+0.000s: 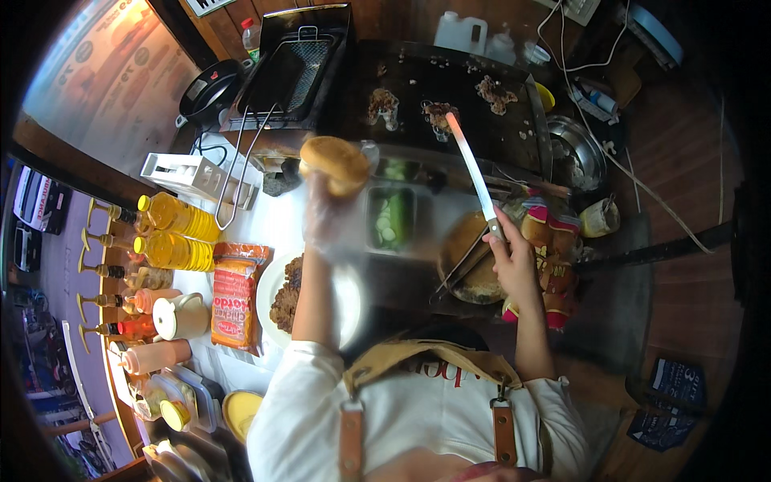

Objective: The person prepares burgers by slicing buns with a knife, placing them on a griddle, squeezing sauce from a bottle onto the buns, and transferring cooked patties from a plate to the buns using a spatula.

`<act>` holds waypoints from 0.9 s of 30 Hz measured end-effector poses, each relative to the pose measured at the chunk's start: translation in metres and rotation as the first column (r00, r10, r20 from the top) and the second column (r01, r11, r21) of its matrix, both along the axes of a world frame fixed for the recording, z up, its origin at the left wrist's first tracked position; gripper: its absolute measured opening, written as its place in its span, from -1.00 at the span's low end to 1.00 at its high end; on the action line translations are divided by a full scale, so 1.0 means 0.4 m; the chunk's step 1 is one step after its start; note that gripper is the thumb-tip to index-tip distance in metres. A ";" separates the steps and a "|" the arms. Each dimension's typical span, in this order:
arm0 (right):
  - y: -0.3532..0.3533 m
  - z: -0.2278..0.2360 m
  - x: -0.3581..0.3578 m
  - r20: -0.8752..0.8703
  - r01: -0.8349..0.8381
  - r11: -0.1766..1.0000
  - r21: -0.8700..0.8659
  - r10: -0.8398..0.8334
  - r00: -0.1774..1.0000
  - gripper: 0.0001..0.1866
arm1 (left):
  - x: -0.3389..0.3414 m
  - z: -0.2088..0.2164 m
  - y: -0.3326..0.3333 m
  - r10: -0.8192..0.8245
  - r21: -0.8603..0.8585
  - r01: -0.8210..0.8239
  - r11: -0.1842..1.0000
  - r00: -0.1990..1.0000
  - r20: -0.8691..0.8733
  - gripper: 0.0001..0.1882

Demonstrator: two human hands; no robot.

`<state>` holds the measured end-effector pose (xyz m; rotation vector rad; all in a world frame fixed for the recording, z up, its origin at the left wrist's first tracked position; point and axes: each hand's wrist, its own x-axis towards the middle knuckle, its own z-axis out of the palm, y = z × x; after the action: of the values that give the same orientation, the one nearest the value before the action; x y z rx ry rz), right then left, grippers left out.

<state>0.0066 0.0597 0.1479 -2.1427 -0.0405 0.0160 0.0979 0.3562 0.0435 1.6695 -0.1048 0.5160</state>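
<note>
My left hand (321, 207), smeared by motion, holds a round golden burger bun (337, 163) up near the front edge of the griddle (438, 80). My right hand (516, 261) is closed round the handle of a long bread knife (475, 175). Its blade points up and away, the tip over a browned piece of meat (438, 115) on the griddle. Between my hands lies a metal tray of sliced cucumber (391, 223). A round wooden board (459, 241) is left of my right hand. Beneath my left forearm stands a white plate (348, 299) with cooked patties (286, 299).
Packed buns (560, 261) lie right of my right hand. Metal tongs (238, 189), oil bottles (170, 251), a red hotdog pack (234, 296) and sauce bottles (157, 354) crowd the left. A steel bowl (580, 149) sits right of the griddle; a cable (614, 153) hangs beyond.
</note>
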 end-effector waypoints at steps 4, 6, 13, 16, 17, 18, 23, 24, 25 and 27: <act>0.016 0.030 -0.007 0.119 0.008 0.897 -0.442 0.050 0.992 -0.52 | -0.027 0.019 0.005 0.008 0.050 -0.008 0.999 1.000 0.014 -0.52; 0.016 0.021 0.026 0.281 -0.026 0.890 -0.456 0.172 0.944 -0.49 | -0.025 0.015 0.010 0.048 0.094 -0.049 0.994 0.999 0.014 -0.51; 0.066 -0.044 0.117 0.106 -0.052 0.917 -0.396 0.102 0.989 -0.53 | -0.020 0.037 -0.001 -0.051 0.026 0.052 0.998 0.998 -0.029 -0.50; 0.082 -0.089 0.158 0.177 -0.018 0.934 -0.358 0.086 0.980 -0.54 | -0.001 0.019 0.014 -0.049 0.114 0.049 0.992 0.999 0.003 -0.52; 0.083 -0.096 0.160 0.164 0.034 0.927 -0.374 0.030 0.986 -0.54 | 0.008 0.017 0.012 -0.064 0.122 0.062 0.991 0.998 0.013 -0.52; 0.082 -0.103 0.158 0.165 0.032 0.928 -0.371 0.031 0.986 -0.54 | 0.014 0.021 0.014 -0.072 0.133 0.068 0.989 0.997 0.023 -0.52; 0.064 -0.103 0.149 0.164 0.212 0.829 -0.517 -0.148 0.975 -0.51 | 0.062 0.074 0.011 -0.254 -0.539 0.174 0.824 0.964 -0.078 -0.69; 0.053 -0.104 0.146 0.164 0.218 0.829 -0.515 -0.154 0.974 -0.51 | 0.082 0.094 0.008 -0.303 -0.595 0.197 0.779 0.949 -0.082 -0.69; 0.043 -0.105 0.141 0.229 0.238 0.845 -0.479 -0.141 0.963 -0.51 | 0.105 0.133 0.004 -0.350 -0.355 0.292 0.888 0.930 -0.109 -0.68; 0.040 -0.092 0.123 0.286 0.264 0.883 -0.389 -0.156 0.945 -0.52 | 0.164 0.224 -0.035 -0.253 0.012 0.266 0.964 0.929 -0.271 -0.59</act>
<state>0.0558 0.0756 0.1109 -2.5624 0.0585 -0.4082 0.1636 0.3423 0.1331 1.7256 -0.1385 0.0861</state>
